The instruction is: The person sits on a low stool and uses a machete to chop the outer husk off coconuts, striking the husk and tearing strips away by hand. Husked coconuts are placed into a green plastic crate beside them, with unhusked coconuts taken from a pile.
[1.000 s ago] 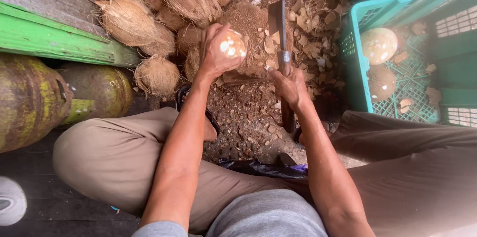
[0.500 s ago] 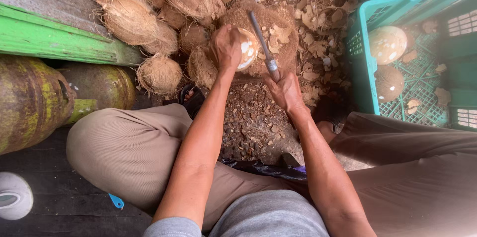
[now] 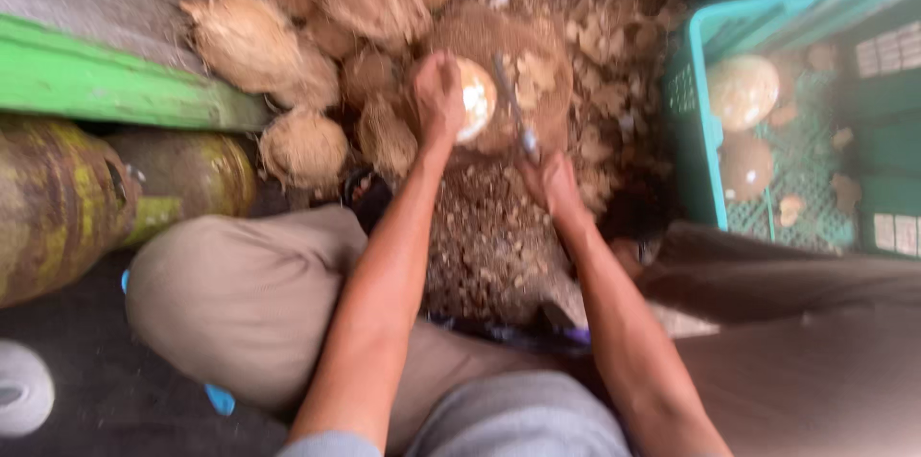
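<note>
My left hand (image 3: pixel 436 97) grips a partly peeled coconut (image 3: pixel 477 99), pale and rounded, held down on a round wooden chopping block (image 3: pixel 542 83). My right hand (image 3: pixel 554 184) is closed on the handle of a cleaver (image 3: pixel 513 112), whose blade slants up to the coconut's right side. The view is blurred by motion. I sit cross-legged, my knees spread to either side of the block.
A heap of brown husked coconuts (image 3: pixel 288 45) lies at the back left. A teal plastic crate (image 3: pixel 705 121) on the right holds peeled coconuts (image 3: pixel 741 91). Shell chips (image 3: pixel 499 236) litter the ground. A green board (image 3: pixel 106 83) and rusty gas cylinders (image 3: pixel 58 198) stand at left.
The cleaver has swung from upright beside the coconut down onto it. My left hand has lowered the coconut onto the block. The camera has shifted and blurred.
</note>
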